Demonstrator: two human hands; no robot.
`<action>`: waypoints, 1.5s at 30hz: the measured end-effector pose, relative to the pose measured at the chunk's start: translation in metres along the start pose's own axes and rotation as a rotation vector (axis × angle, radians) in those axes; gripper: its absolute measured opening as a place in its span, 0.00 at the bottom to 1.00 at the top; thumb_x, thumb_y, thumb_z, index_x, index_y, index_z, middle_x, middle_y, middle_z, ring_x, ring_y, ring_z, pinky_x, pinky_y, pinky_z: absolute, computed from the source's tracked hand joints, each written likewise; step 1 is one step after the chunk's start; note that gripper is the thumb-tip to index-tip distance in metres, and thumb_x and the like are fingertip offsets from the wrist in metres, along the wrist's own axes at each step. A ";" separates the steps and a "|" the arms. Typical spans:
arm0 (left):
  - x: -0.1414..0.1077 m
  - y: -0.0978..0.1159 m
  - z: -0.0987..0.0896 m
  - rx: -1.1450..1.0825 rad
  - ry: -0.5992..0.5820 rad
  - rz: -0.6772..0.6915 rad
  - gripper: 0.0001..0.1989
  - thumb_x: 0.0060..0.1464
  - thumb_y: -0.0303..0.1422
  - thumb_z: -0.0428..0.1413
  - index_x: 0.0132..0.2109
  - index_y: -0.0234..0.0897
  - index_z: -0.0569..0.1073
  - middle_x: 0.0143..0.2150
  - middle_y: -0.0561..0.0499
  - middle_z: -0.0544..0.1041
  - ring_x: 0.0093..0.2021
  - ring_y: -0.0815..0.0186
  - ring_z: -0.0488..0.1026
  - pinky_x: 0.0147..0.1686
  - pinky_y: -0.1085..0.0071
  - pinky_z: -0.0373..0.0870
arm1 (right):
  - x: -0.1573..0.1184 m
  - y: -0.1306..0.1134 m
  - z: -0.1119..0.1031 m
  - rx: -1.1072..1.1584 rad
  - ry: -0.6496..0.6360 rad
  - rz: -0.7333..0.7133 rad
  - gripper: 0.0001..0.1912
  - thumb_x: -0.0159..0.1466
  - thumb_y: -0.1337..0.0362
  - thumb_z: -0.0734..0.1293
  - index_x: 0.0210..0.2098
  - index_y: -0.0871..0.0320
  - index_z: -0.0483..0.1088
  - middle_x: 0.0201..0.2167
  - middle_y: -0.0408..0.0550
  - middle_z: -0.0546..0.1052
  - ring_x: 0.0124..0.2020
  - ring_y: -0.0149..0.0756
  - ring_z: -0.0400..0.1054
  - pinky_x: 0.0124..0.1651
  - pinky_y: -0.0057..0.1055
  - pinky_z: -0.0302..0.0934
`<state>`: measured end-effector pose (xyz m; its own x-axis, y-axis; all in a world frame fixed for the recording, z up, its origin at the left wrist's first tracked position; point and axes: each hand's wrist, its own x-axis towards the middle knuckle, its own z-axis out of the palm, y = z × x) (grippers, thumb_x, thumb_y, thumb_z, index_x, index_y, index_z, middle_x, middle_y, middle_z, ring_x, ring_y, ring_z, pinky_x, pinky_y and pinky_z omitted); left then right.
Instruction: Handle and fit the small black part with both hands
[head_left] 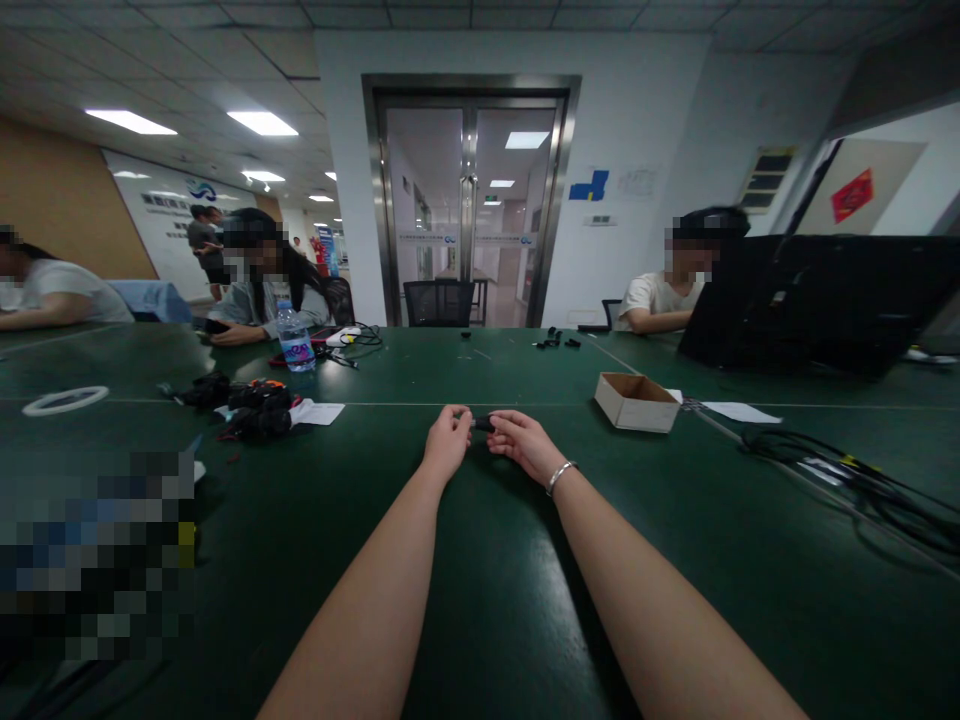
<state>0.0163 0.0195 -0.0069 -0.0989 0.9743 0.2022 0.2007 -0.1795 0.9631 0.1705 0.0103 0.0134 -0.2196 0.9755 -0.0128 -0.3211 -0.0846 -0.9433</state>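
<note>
Both my hands meet over the green table [495,560], near the middle of the view. A small black object [482,424] lies between them, too small to identify. My left hand [448,443] pinches its left end, where a bit of lighter material shows at the fingertips. The right end is held between the thumb and fingers of my right hand [523,443], which has a silver bracelet [561,478] at the wrist. An open cardboard box [636,403] stands to the right of my hands.
Small black pieces [555,338] lie at the far edge. Left are a bottle [296,340], black gear [255,405] and a white ring [66,401]. Cables [862,475] and a large black screen [825,300] are right. Several people sit around the table.
</note>
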 end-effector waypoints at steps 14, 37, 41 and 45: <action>-0.001 0.003 -0.001 0.073 -0.037 0.019 0.11 0.54 0.32 0.48 0.43 0.39 0.72 0.33 0.52 0.73 0.32 0.68 0.69 0.30 0.75 0.63 | -0.001 0.000 0.000 0.000 0.005 -0.009 0.08 0.59 0.69 0.71 0.37 0.63 0.69 0.23 0.47 0.74 0.21 0.29 0.70 0.25 0.23 0.69; 0.002 -0.002 0.000 0.059 -0.046 0.028 0.14 0.57 0.38 0.46 0.43 0.37 0.72 0.26 0.53 0.71 0.27 0.68 0.67 0.27 0.74 0.61 | 0.000 0.002 -0.001 0.004 -0.016 -0.028 0.08 0.57 0.69 0.71 0.36 0.62 0.70 0.22 0.45 0.74 0.21 0.28 0.69 0.25 0.23 0.68; 0.002 -0.001 -0.001 0.021 -0.021 0.037 0.12 0.52 0.30 0.49 0.42 0.38 0.72 0.34 0.50 0.74 0.34 0.68 0.70 0.32 0.74 0.63 | -0.001 0.002 -0.001 0.008 -0.001 -0.028 0.08 0.57 0.69 0.71 0.36 0.62 0.70 0.22 0.46 0.74 0.21 0.29 0.69 0.25 0.24 0.68; -0.001 0.004 -0.001 -0.065 -0.079 0.017 0.12 0.55 0.32 0.46 0.40 0.35 0.72 0.22 0.54 0.67 0.23 0.70 0.64 0.24 0.76 0.58 | -0.001 0.001 -0.001 0.004 -0.023 -0.020 0.07 0.58 0.70 0.70 0.37 0.62 0.70 0.22 0.46 0.74 0.21 0.29 0.69 0.25 0.23 0.68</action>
<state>0.0160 0.0179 -0.0032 -0.0183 0.9784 0.2061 0.1379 -0.2017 0.9697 0.1710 0.0090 0.0125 -0.2340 0.9721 0.0140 -0.3295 -0.0658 -0.9419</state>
